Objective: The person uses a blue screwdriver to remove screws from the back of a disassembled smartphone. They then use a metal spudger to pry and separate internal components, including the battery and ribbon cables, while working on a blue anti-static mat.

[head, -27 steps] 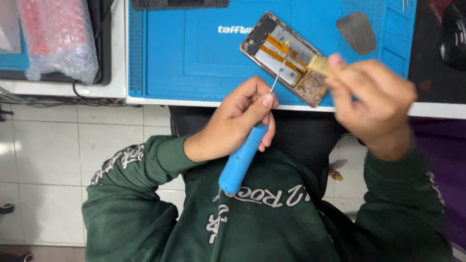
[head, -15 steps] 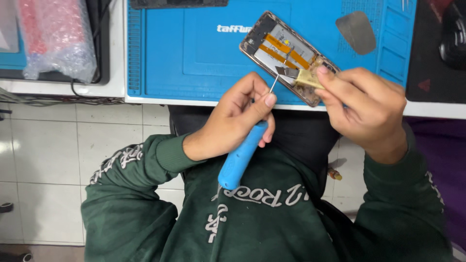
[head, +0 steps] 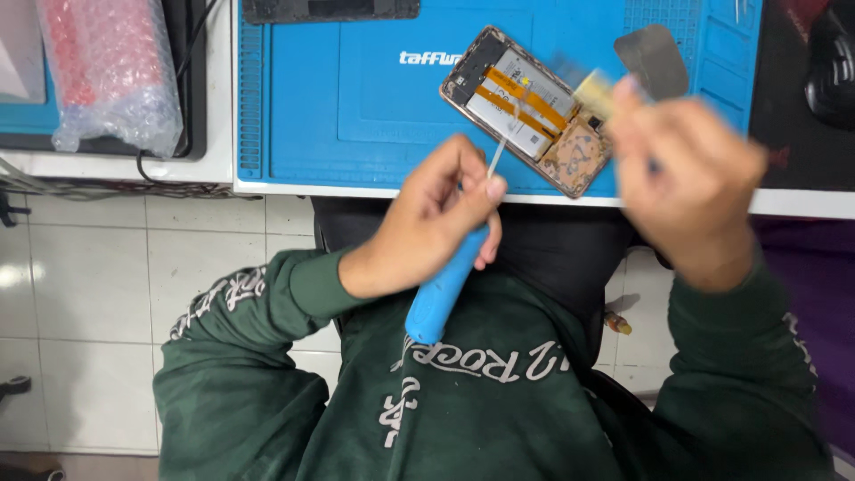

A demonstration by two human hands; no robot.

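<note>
An opened phone (head: 527, 109) with its back off shows a battery with orange strips and lies tilted on the blue work mat (head: 356, 116). My left hand (head: 436, 223) grips a blue-handled screwdriver (head: 443, 298); its thin shaft reaches up to the battery area. My right hand (head: 688, 183) is blurred with motion and holds a small brush (head: 595, 92) with pale bristles at the phone's lower right end.
A grey metal pry blade (head: 655, 55) lies on the mat behind the brush. A bubble-wrap bag (head: 105, 76) sits at the far left on a tray. A dark object (head: 830, 62) rests at the right. White tiled floor (head: 80, 267) lies below the table edge.
The brush in my right hand swept down onto the phone's board, then back up and to the right. My left hand and the screwdriver barely moved.
</note>
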